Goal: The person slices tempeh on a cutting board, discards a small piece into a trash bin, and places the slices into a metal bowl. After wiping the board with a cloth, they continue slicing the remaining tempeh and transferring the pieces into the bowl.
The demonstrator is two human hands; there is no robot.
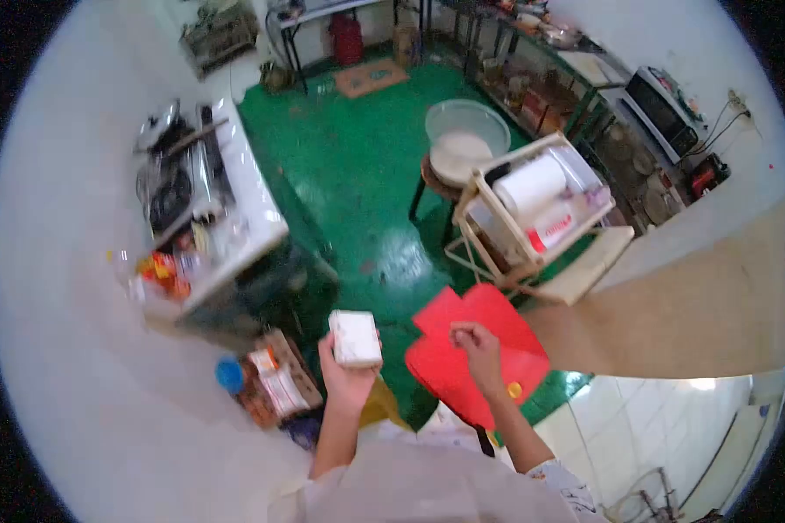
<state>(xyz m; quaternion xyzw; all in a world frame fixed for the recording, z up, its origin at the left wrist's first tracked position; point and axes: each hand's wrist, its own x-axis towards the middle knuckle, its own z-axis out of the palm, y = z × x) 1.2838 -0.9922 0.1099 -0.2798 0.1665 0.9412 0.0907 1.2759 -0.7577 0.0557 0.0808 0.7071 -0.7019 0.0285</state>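
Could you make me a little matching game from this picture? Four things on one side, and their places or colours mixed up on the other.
Column one
1. White block
2. Basin
3. Floor in the middle of the room
4. Flat item with a round yellow spot

Column two
A. Green
B. On a stool
C. Red, seen behind the right hand
D. Held in the left hand

Right pairs: 1-D, 2-B, 3-A, 4-C.
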